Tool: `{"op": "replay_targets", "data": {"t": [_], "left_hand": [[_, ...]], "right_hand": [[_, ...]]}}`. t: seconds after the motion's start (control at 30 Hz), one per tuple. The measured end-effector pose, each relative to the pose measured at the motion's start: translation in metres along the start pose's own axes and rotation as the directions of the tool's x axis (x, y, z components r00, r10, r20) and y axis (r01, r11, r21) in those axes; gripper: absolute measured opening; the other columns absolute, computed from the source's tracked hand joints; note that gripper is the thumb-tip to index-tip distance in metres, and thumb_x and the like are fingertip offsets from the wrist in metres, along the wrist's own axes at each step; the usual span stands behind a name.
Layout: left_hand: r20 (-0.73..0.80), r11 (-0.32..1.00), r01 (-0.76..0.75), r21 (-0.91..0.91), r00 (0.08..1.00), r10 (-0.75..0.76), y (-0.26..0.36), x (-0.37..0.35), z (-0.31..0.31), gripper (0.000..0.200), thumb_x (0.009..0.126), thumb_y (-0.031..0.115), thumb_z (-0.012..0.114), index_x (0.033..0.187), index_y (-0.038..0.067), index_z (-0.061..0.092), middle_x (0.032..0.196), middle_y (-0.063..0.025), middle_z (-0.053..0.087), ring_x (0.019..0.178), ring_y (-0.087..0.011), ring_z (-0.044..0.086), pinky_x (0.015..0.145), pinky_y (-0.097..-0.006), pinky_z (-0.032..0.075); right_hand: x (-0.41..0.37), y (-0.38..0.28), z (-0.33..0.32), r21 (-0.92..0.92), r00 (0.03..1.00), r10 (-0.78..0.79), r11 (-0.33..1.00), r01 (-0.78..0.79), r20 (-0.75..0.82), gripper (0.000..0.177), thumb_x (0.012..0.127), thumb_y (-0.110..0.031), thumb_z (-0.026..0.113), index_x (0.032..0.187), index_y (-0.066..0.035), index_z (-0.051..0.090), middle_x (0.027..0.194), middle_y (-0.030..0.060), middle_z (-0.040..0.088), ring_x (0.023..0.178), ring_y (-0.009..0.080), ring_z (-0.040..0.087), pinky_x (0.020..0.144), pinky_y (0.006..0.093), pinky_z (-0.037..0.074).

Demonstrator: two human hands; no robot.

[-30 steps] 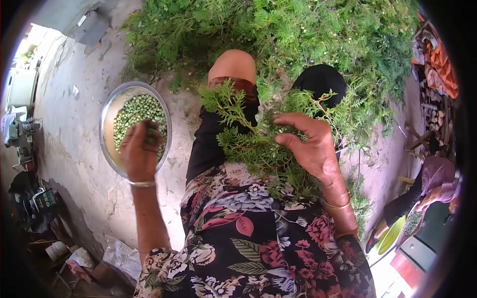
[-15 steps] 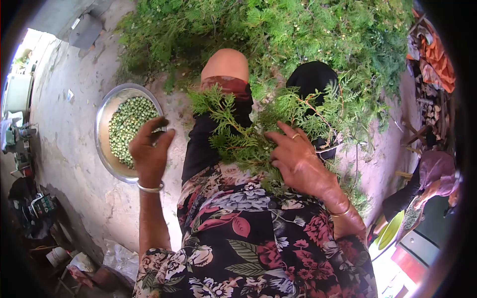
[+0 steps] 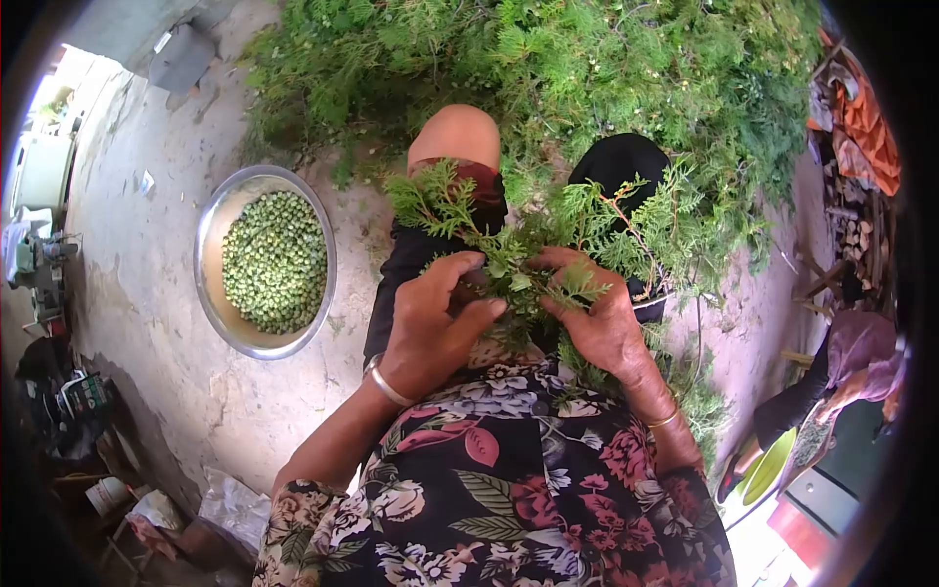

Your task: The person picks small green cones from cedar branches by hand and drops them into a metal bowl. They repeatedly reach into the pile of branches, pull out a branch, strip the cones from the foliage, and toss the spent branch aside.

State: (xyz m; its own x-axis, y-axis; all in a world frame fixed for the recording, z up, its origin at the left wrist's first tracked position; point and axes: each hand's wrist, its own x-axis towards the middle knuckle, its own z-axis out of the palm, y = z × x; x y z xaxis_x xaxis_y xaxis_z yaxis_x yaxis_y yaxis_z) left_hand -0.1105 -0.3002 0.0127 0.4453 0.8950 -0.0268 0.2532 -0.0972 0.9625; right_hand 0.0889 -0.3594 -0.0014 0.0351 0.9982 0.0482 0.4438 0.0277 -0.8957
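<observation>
A leafy green branch (image 3: 435, 201) lies across my lap, over the dark trousers. My left hand (image 3: 435, 318) is at the near left side of its leaves, thumb and forefinger curved toward each other with a gap between the tips; nothing clear shows between them. My right hand (image 3: 597, 313) is closed round leafy sprigs of the branch, thumb and fingers partly hidden by leaves. On the floor at left stands a metal basin (image 3: 208, 303) holding many small round green cones (image 3: 276, 262).
A big heap of green branches (image 3: 548, 68) covers the floor ahead. Another person (image 3: 861, 357) sits at the far right near a green basin (image 3: 770, 465). Firewood (image 3: 851, 245) and orange cloth (image 3: 866, 137) are at the right edge, a plastic bag (image 3: 235, 509) at lower left.
My left hand has moved right, from the basin's edge to the branch. My right hand has shifted slightly and its fingers have closed on the leaves.
</observation>
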Motion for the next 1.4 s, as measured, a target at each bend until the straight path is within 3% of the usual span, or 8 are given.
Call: {"op": "replay_targets", "data": {"t": [0.3, 0.4, 0.5, 0.8, 0.93, 1.13, 1.27, 1.4], "left_hand": [[0.114, 0.995, 0.093, -0.034, 0.990, -0.088, -0.010, 0.023, 0.005, 0.016, 0.079, 0.004, 0.067, 0.089, -0.004, 0.058, 0.072, -0.0078, 0.062, 0.065, -0.0136, 0.062, 0.058, -0.0256, 0.047], [-0.010, 0.924, -0.267, 0.273, 0.960, 0.280, -0.016, 0.021, 0.007, 0.013, 0.083, 0.008, 0.064, 0.083, -0.003, 0.057, 0.065, -0.0076, 0.060, 0.057, -0.0130, 0.059, 0.052, -0.0248, 0.045], [-0.083, 0.846, 0.298, -0.442, 0.925, -0.370, 0.006, 0.022, 0.002, 0.029, 0.093, 0.022, 0.053, 0.075, 0.000, 0.058, 0.065, -0.0105, 0.061, 0.052, -0.0144, 0.057, 0.044, -0.0253, 0.043], [0.134, 0.636, 0.174, -0.751, 0.985, -0.112, 0.011, 0.017, -0.033, 0.030, 0.071, 0.006, 0.065, 0.098, -0.006, 0.057, 0.081, -0.0183, 0.061, 0.052, -0.0124, 0.054, 0.040, -0.0216, 0.040], [0.089, 0.995, -0.068, -0.078, 0.993, 0.075, 0.018, 0.016, -0.004, 0.022, 0.075, 0.000, 0.067, 0.097, -0.001, 0.063, 0.080, -0.0070, 0.063, 0.062, -0.0108, 0.058, 0.055, -0.0211, 0.044], [-0.012, 0.952, -0.272, 0.137, 0.961, 0.277, 0.000, 0.023, 0.013, 0.013, 0.079, 0.001, 0.065, 0.092, -0.002, 0.062, 0.075, -0.0062, 0.062, 0.066, -0.0107, 0.060, 0.059, -0.0249, 0.047], [-0.202, 0.891, 0.160, -0.424, 0.943, -0.265, 0.012, 0.035, -0.012, 0.017, 0.091, 0.019, 0.056, 0.082, 0.005, 0.059, 0.060, -0.0009, 0.054, 0.047, -0.0054, 0.044, 0.042, -0.0203, 0.031], [0.015, 0.577, 0.178, -0.797, 0.961, -0.276, 0.012, 0.042, -0.045, 0.012, 0.086, 0.014, 0.057, 0.085, 0.002, 0.057, 0.071, -0.0125, 0.059, 0.047, -0.0103, 0.046, 0.041, -0.0216, 0.034]], "right_hand": [[0.000, -0.007, -0.004, 0.061, 0.996, 0.078, 0.995, -0.081, 0.053, 0.024, 0.072, 0.005, 0.065, 0.096, 0.002, 0.061, 0.100, 0.0189, 0.062, 0.098, 0.0343, 0.059, 0.087, 0.0376, 0.046], [0.002, -0.009, -0.002, 0.095, 0.997, 0.061, 0.993, -0.065, 0.038, 0.022, 0.072, 0.006, 0.063, 0.094, 0.003, 0.060, 0.097, 0.0182, 0.062, 0.090, 0.0335, 0.059, 0.081, 0.0354, 0.047], [0.006, -0.017, -0.006, 0.139, 0.995, 0.058, 0.988, -0.068, 0.075, 0.020, 0.073, 0.005, 0.063, 0.093, 0.005, 0.059, 0.095, 0.0179, 0.062, 0.088, 0.0299, 0.060, 0.080, 0.0338, 0.046], [0.003, 0.004, 0.001, 0.231, 0.989, 0.138, 0.962, -0.147, 0.056, 0.023, 0.076, 0.003, 0.063, 0.099, 0.004, 0.060, 0.093, 0.0141, 0.063, 0.084, 0.0182, 0.059, 0.078, 0.0309, 0.046], [0.006, -0.011, 0.003, 0.231, 0.987, 0.159, 0.960, -0.157, 0.009, 0.021, 0.075, 0.004, 0.063, 0.096, 0.004, 0.060, 0.089, 0.0151, 0.062, 0.082, 0.0222, 0.059, 0.076, 0.0319, 0.046], [0.006, -0.009, 0.006, 0.155, 0.997, 0.078, 0.985, -0.081, 0.023, 0.017, 0.072, 0.005, 0.062, 0.088, 0.005, 0.057, 0.083, 0.0170, 0.058, 0.078, 0.0332, 0.056, 0.072, 0.0348, 0.045], [0.003, -0.002, 0.004, 0.114, 0.999, -0.027, 0.993, 0.031, -0.035, 0.015, 0.074, 0.004, 0.063, 0.087, 0.005, 0.057, 0.081, 0.0143, 0.057, 0.073, 0.0258, 0.056, 0.068, 0.0328, 0.045], [0.013, -0.012, -0.020, 0.275, 0.968, 0.249, 0.931, -0.242, 0.010, 0.008, 0.081, -0.005, 0.064, 0.086, 0.002, 0.063, 0.068, 0.0022, 0.057, 0.064, 0.0065, 0.048, 0.059, 0.0254, 0.042]]}}
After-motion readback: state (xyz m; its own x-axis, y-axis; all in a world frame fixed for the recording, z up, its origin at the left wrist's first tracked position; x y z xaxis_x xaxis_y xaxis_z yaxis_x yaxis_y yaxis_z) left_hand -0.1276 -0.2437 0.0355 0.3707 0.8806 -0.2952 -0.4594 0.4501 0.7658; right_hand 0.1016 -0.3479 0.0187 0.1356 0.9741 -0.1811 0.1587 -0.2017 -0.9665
